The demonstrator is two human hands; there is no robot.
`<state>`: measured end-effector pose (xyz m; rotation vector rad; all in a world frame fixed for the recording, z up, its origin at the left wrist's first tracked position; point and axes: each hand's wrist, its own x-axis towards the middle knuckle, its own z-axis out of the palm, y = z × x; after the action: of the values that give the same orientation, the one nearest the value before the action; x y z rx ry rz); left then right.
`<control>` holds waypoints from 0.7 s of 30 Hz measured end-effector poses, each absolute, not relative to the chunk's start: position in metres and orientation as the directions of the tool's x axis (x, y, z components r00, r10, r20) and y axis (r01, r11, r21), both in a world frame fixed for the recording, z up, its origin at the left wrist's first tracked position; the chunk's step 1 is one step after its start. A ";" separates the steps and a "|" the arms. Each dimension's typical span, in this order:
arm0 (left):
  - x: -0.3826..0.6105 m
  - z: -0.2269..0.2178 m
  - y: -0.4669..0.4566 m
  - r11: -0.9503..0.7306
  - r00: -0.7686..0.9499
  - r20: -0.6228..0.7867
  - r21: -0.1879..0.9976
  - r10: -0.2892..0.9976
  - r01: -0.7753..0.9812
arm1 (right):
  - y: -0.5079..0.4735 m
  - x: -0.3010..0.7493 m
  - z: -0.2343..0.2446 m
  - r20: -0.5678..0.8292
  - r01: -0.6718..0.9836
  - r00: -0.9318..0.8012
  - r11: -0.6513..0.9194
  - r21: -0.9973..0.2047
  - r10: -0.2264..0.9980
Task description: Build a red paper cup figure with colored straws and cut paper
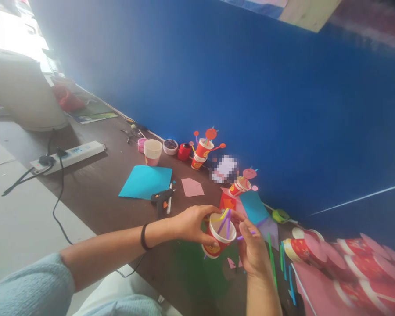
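Note:
My left hand [197, 226] is wrapped around a red paper cup [213, 249] with a white rim, its mouth tilted up toward me. Purple straws [228, 228] and a yellow straw [222, 217] stick up inside the cup. At the cup's right side, my right hand [252, 248] has its fingers curled around a purple straw end [245, 236] that pokes out there; its fingertips come close to the rim. Behind the cup stand two finished-looking cup figures, one of stacked red cups [202, 151] with straw arms, the other a cup figure [239, 186] with a round pink head.
A black glue gun [161, 199] lies by a blue sheet [145, 182]. White cups [152, 151], a tape roll [170, 147] and pink paper [192, 187] are farther back. Several red cups [358, 259] lie at right beside loose straws [271, 259]. A power strip [75, 153] sits left; a blue wall [217, 79] bounds the table.

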<state>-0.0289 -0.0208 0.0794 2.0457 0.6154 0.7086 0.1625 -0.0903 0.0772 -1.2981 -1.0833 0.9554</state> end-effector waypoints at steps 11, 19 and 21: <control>-0.034 0.079 -0.022 -0.590 0.654 0.255 0.722 0.712 0.361 | -0.091 0.178 0.088 0.149 0.238 0.484 0.035 -0.971 0.862; -0.038 0.074 -0.022 -0.383 0.643 0.169 0.900 0.747 0.209 | -0.102 0.177 0.083 0.130 0.145 0.240 0.097 -0.985 0.962; -0.041 0.076 -0.021 -0.307 0.695 0.124 0.941 0.709 0.145 | -0.106 0.176 0.082 0.138 0.205 0.132 0.109 -0.973 0.982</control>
<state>-0.0405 -0.0210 0.0758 1.8266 0.6732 0.6528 0.1757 -0.1056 0.0818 -1.3225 -1.2972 0.9094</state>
